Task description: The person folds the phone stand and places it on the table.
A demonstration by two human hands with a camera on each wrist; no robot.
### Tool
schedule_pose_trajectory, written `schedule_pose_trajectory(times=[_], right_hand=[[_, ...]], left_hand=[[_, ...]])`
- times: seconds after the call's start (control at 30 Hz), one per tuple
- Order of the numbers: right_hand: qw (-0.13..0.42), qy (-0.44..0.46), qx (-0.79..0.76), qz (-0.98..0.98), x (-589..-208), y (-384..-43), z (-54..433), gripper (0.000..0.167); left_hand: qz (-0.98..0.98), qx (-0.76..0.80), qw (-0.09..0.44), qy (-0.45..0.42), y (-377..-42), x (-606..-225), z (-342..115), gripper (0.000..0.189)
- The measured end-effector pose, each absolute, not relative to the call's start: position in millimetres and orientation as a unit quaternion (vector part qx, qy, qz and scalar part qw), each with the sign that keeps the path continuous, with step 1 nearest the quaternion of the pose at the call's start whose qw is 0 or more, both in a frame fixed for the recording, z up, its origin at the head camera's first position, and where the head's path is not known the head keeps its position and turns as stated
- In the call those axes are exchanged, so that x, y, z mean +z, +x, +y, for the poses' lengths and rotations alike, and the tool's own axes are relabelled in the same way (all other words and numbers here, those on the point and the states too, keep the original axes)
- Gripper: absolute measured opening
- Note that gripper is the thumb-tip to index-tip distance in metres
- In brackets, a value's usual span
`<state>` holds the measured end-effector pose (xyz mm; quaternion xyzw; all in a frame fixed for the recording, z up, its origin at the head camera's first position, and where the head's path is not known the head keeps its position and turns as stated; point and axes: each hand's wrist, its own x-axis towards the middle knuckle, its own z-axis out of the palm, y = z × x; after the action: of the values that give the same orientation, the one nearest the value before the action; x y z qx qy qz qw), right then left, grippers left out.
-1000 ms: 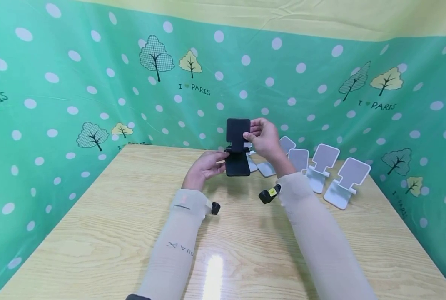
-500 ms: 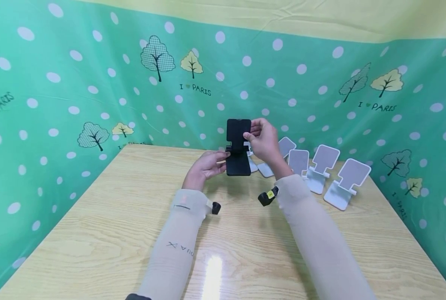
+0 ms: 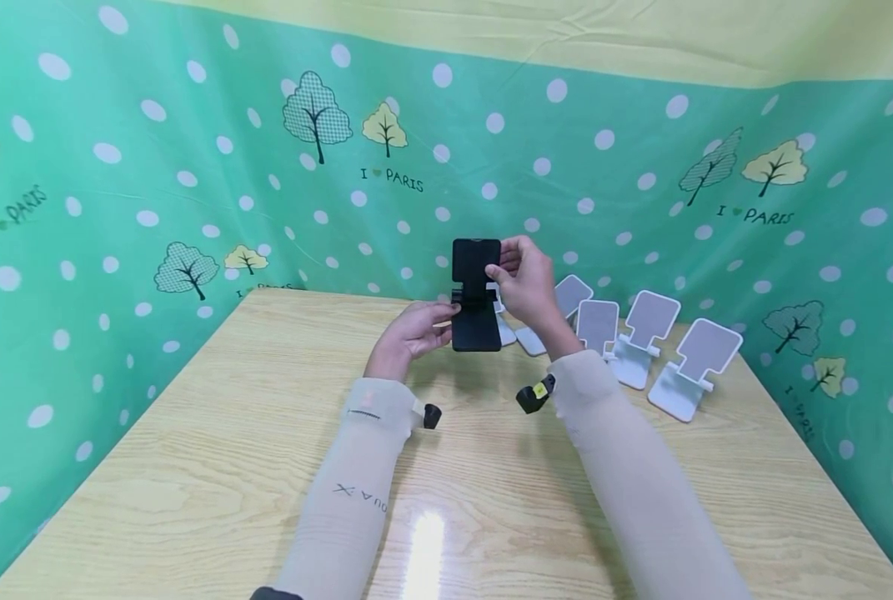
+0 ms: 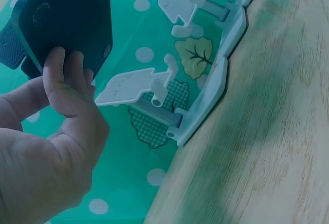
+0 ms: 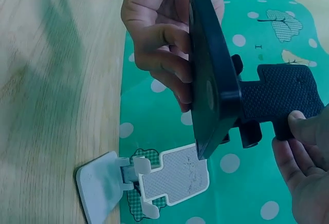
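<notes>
A black folding phone stand (image 3: 476, 329) is held up above the far part of the table, its back plate raised over its base. My left hand (image 3: 416, 329) grips the base at its left side, the thumb near the hinge. In the left wrist view, fingertips (image 4: 55, 62) press the underside of the base. My right hand (image 3: 529, 275) pinches the right edge of the back plate, thumb in front. The right wrist view shows the textured back plate (image 5: 280, 93) between that thumb and fingers.
White phone stands with grey pads stand along the back right of the table: one at the far right (image 3: 704, 346), another beside it (image 3: 651, 317), and several more partly behind my right hand. A green patterned cloth (image 3: 416, 125) hangs behind the wooden table (image 3: 191, 433).
Both hands keep their hold on the black phone stand, which stays almost in place. The head view has shifted very slightly.
</notes>
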<state>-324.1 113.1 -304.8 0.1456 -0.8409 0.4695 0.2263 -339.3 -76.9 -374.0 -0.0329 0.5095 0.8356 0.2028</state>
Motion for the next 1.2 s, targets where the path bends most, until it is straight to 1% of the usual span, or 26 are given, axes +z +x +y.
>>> schedule_pose_trajectory(times=[0.2,0.33,0.47,0.73,0.93,1.2], right_hand=[[0.21,0.152,0.469,-0.844,-295.8,-324.2,119.8,0.035],[0.216,0.172,0.436,-0.857,-285.4,-322.9,124.6,0.032],[0.215,0.204,0.379,-0.876,-277.9,-320.4,126.4,0.027],[0.196,0.233,0.351,-0.886,-275.9,-319.9,130.7,0.028],[0.213,0.236,0.367,-0.874,-282.3,-322.7,132.4,0.024],[0.238,0.22,0.369,-0.871,-289.8,-324.5,131.1,0.022]], left_hand=[[0.512,0.833,0.203,-0.044,-339.0,-372.2,-76.9,0.007],[0.522,0.828,0.202,-0.043,-339.5,-373.3,-77.2,0.004],[0.535,0.819,0.206,-0.038,-340.2,-376.2,-78.8,0.009],[0.547,0.809,0.211,-0.036,-340.1,-378.7,-80.5,0.013],[0.546,0.813,0.2,-0.042,-340.3,-378.9,-81.0,0.014],[0.551,0.811,0.19,-0.05,-341.2,-378.4,-81.8,0.011]])
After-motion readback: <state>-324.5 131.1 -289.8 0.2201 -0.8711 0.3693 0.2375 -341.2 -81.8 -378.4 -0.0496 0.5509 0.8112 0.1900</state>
